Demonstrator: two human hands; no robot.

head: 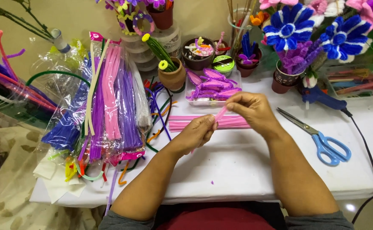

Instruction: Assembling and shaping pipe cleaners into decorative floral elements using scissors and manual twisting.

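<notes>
My left hand and my right hand meet above the white table. Together they pinch one short pink pipe cleaner, the left at its lower end, the right fingertips at its upper end. Just beyond the hands lies a flat row of cut pink pipe cleaners. Behind that sits a clear tray holding purple folded pipe-cleaner pieces.
Blue-handled scissors lie to the right, a blue glue gun with a black cord behind them. Bags of pink, purple and blue pipe cleaners cover the left side. Small pots and blue-and-white pipe-cleaner flowers stand at the back.
</notes>
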